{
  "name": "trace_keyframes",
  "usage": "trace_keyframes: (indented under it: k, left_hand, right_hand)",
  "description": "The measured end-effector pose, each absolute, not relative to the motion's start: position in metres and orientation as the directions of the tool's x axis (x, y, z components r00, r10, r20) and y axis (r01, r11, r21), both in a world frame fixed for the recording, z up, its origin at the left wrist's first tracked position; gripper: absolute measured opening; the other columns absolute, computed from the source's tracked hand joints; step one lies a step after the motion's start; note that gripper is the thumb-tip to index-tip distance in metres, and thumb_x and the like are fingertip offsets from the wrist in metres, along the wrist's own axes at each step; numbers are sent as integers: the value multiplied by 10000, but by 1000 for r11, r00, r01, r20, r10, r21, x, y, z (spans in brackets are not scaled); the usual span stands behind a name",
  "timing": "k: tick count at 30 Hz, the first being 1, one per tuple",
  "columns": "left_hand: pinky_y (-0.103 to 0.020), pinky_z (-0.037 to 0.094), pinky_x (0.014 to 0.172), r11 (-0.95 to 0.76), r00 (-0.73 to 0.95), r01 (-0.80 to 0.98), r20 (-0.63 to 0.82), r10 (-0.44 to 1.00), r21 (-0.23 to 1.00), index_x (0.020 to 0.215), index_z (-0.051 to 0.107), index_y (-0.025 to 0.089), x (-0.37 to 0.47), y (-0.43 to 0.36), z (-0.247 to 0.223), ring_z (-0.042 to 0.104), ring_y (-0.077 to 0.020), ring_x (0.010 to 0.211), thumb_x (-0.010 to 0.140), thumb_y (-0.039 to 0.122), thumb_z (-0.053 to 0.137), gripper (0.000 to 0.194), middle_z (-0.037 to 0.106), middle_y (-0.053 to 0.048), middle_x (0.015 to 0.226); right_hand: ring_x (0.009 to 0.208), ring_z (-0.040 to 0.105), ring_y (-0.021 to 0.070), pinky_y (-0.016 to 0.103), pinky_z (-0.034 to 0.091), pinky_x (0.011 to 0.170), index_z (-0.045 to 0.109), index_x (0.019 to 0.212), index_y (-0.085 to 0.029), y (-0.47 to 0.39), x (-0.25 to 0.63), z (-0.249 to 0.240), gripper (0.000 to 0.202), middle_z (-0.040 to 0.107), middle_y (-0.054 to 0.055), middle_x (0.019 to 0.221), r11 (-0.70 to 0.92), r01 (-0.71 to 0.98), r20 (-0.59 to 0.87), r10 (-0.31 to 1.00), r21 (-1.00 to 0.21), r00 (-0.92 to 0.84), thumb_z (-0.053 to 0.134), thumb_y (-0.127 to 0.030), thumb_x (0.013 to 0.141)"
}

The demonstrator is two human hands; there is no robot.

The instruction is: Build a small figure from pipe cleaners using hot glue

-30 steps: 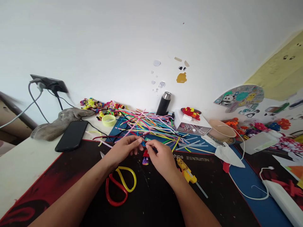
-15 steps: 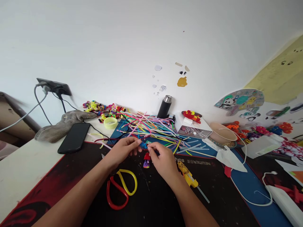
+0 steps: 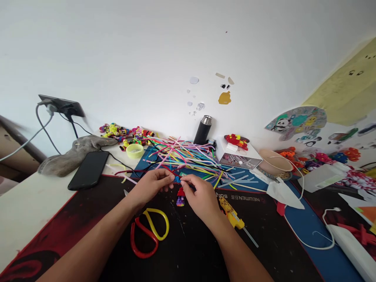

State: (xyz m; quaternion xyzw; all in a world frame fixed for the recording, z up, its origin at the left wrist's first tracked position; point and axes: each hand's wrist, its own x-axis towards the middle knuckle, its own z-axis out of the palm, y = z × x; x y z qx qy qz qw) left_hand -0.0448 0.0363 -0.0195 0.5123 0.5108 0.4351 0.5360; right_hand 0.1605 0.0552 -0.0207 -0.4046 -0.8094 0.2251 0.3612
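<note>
Between my two hands is a small piece of blue pipe cleaner (image 3: 177, 179). My left hand (image 3: 155, 184) pinches it from the left, and my right hand (image 3: 200, 193) pinches its right side. Just below them on the black mat lies a small red and purple figure (image 3: 180, 197). Scissors with one red and one yellow handle (image 3: 150, 232) rest nearest my left forearm. A yellow glue gun (image 3: 232, 213) with a clear stick lies to the right of my right hand.
Many colored pipe cleaners (image 3: 188, 153) are heaped behind my hands, with a black flask (image 3: 203, 130) behind them. A phone (image 3: 88, 170) lies left; a white box (image 3: 239, 156) and a bowl (image 3: 275, 163) stand right.
The blue piece looks more compact between my fingertips. The whole view has shifted slightly; both hands remain close together.
</note>
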Motion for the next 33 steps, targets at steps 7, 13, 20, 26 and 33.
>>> trace_keyframes:
  k: [7,13,20,26,33]
  left_hand:
    - [-289,424,653,88,103,49,-92,990,995,769,689,185,-44,36,-18,553,-154,644,775,565,816,401,689,-4,716]
    - [-290,426,649,90,108,49,-95,990,995,771,691,186,-44,36,-18,549,-155,640,768,573,819,408,690,-9,716]
    - [-286,425,645,103,100,47,-107,989,994,757,689,188,-44,35,-15,550,-154,640,759,572,828,409,689,-8,714]
    - [-284,429,640,96,114,47,-101,988,994,772,696,188,-43,35,-16,547,-150,630,748,592,837,429,690,-6,708]
    - [-298,428,605,115,33,-4,-115,993,993,911,712,174,-42,34,-16,587,-178,644,825,777,659,611,752,-67,799]
  right_hand:
    - [970,778,228,323,566,838,755,1052,-250,55,160,-20,174,822,39,1056,567,477,408,820,-671,-401,588,-263,1006]
    - [967,778,219,316,567,823,754,1049,-254,55,160,-21,166,821,30,1052,556,461,401,826,-691,-395,594,-264,1008]
    - [947,780,215,306,567,783,758,1067,-254,55,159,-21,168,824,30,1051,533,461,384,841,-709,-381,604,-275,1005]
    - [945,775,229,316,558,803,765,1078,-250,56,160,-22,153,824,38,1055,524,490,358,846,-696,-396,646,-292,991]
    - [829,756,199,290,533,758,749,983,-250,56,161,-21,155,811,18,954,540,452,365,831,-710,-420,598,-261,1014]
